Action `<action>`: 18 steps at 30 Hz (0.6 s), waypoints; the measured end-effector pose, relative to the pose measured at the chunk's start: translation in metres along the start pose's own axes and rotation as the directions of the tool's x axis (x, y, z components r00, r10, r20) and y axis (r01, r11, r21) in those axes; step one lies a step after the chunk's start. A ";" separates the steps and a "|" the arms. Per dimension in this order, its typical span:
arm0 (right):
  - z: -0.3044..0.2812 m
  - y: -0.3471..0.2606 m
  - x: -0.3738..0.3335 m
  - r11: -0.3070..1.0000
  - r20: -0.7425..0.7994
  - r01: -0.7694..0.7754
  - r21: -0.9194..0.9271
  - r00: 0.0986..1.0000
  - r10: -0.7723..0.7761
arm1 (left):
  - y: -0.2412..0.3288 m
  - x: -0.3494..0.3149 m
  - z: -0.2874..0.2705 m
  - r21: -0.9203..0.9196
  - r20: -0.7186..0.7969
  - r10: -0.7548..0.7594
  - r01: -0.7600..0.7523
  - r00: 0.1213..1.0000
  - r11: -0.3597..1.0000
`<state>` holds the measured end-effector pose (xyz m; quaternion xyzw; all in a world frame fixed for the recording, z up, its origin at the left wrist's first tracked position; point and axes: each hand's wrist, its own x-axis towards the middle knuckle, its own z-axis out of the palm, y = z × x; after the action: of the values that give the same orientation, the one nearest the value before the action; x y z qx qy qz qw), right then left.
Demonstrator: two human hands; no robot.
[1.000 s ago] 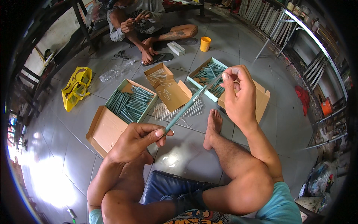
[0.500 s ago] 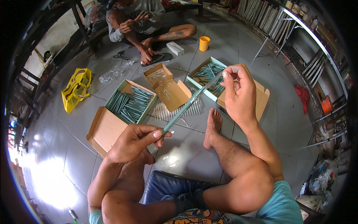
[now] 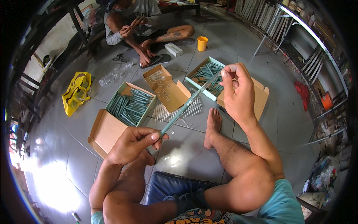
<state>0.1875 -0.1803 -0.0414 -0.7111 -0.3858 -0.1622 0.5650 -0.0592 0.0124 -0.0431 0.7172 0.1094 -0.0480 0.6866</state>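
My left hand [image 3: 136, 143] pinches the lower end of a slim green pen-like stick [image 3: 176, 117], held slanting up to the right. At its upper end a clear, thin plastic sleeve [image 3: 206, 85] runs on to my right hand [image 3: 239, 93], whose thumb and fingers are closed on the tip. How far the sleeve covers the stick I cannot tell. Beyond my left hand lies an open green-edged box [image 3: 148, 112] full of similar green sticks. Another such box [image 3: 200, 91] of sticks sits behind my right hand, partly hidden by it.
Between the boxes, a brown cardboard box [image 3: 174, 102] holds small clear slivers, above a white spiky strip [image 3: 193, 109]. A yellow bag [image 3: 77, 89], clear plastic [image 3: 113, 74], a yellow cup [image 3: 202, 44] and a white carton [image 3: 173, 49] lie farther out. Another person [image 3: 134, 26] sits opposite.
Both hands keep their hold on the stick and sleeve, with barely any movement. The whole view has shifted slightly, and the other person's hands have moved a little.
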 end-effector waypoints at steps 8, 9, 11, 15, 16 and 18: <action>-0.001 0.000 0.000 1.000 0.000 -0.006 0.005 1.000 0.006 | 0.004 -0.004 0.000 0.020 -0.013 -0.015 0.015 1.000 1.000; -0.001 0.000 0.000 1.000 0.000 -0.005 0.003 1.000 0.005 | 0.004 -0.004 0.000 0.021 -0.011 -0.017 0.017 1.000 1.000; -0.002 0.000 0.000 1.000 -0.001 -0.008 0.002 1.000 0.008 | 0.003 -0.004 0.000 0.023 -0.010 -0.021 0.022 1.000 1.000; -0.003 0.001 0.000 1.000 -0.002 -0.016 -0.007 1.000 0.016 | 0.004 -0.003 0.000 0.023 -0.007 -0.033 0.033 0.999 0.999; -0.003 0.001 0.000 1.000 -0.003 -0.016 -0.009 1.000 0.016 | 0.005 -0.003 0.001 0.021 -0.007 -0.037 0.037 0.999 0.999; -0.004 0.001 0.000 1.000 -0.002 -0.023 -0.006 1.000 0.023 | 0.005 -0.003 0.000 0.022 -0.003 -0.036 0.036 0.999 0.999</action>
<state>0.1892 -0.1841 -0.0406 -0.7170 -0.3764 -0.1576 0.5652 -0.0615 0.0115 -0.0378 0.7226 0.1226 -0.0606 0.6776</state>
